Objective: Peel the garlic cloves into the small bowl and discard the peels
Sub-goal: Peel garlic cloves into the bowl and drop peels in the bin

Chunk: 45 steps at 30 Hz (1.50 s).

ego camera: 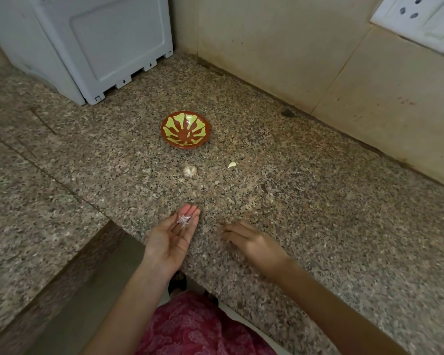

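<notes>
A small red bowl (185, 130) with a green leaf pattern stands on the granite counter (292, 201); one pale peeled clove lies inside it. In front of the bowl lie a small garlic bulb (189, 171), a loose clove (232, 164) to its right and a scrap of peel (147, 171) to its left. My left hand (173, 235) is held palm up at the counter's front edge, fingers straight, with a tuft of white garlic peels (183, 220) lying on the fingers. My right hand (251, 243) rests palm down on the counter, fingers stretched toward the left hand.
A white appliance (87, 47) stands at the back left of the counter. Tiled walls (292, 47) close the corner behind and to the right, with a white socket plate (426, 19) on the right wall. The counter drops off at the front left.
</notes>
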Available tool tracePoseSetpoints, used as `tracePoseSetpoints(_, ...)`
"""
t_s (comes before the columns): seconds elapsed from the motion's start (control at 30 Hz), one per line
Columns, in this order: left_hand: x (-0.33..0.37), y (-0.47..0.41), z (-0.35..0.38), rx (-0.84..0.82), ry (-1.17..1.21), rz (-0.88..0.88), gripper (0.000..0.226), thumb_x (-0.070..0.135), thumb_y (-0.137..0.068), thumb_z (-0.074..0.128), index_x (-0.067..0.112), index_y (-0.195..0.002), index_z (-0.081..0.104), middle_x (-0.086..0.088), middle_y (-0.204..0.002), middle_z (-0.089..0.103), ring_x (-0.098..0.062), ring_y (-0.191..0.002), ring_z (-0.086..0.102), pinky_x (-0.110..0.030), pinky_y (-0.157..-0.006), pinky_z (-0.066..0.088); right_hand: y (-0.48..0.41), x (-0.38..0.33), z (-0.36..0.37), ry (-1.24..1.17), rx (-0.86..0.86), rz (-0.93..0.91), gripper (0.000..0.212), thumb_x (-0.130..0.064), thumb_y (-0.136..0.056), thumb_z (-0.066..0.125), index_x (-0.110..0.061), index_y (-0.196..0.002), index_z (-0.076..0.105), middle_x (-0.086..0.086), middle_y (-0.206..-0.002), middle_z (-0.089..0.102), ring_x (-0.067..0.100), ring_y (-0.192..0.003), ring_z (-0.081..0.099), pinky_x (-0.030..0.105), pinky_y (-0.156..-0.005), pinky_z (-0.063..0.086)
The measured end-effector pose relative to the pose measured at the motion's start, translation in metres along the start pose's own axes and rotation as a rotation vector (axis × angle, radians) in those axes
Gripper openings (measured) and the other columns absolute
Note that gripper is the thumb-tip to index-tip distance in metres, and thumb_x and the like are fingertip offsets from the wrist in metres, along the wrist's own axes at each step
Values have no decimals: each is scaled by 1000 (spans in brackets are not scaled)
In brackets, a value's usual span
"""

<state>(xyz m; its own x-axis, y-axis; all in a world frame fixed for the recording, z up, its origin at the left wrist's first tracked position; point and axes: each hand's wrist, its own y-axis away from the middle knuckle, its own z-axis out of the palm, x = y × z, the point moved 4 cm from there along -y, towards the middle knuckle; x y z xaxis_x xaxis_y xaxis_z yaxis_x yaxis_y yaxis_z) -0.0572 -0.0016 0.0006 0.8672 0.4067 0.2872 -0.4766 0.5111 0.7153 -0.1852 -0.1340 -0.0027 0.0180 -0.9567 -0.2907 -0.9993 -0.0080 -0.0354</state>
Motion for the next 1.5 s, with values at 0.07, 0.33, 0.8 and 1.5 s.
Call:
tracePoseSetpoints(0.07, -2, 0, 1, -3, -14, -5, 27, 5, -99, 45, -11, -116, 58, -23, -111, 68, -31, -106, 67, -38, -92, 53, -4, 4, -5, -2, 32, -17, 51, 8, -67, 80, -13, -113, 69, 2, -115, 68, 14, -107, 63, 26, -85, 58)
tracePoseSetpoints(0.33, -13, -1, 11, -18, -61, -51, 26, 4, -99, 46, -11, -115, 59, -24, -113, 67, -32, -105, 67, -38, -90, 54, -24, 26, -37, -739, 220, 708, 16, -8, -87, 71, -20, -96, 77, -7, -95, 75, 2, -71, 69, 18, -63, 57)
tracePoseSetpoints(0.8, -28, 0, 28, -56, -95, -96, 15, 5, -97, 49, -4, -97, 61, -19, -95, 68, -26, -84, 72, -36, -81, 59, -48, -12, -65, -603, 200, 478, 25, 1, -94, 59, -13, -102, 78, -4, -100, 76, -8, -55, 60, 6, -50, 42)
tracePoseSetpoints(1.5, 1, 9, -1, -40, -5, -57, 28, 6, -99, 44, -11, -116, 58, -24, -116, 66, -31, -107, 66, -37, -92, 52, -2, 16, 4, -506, 371, 679, 23, -27, -76, 83, -28, -98, 78, -13, -96, 61, 9, -97, 58, 28, -88, 52)
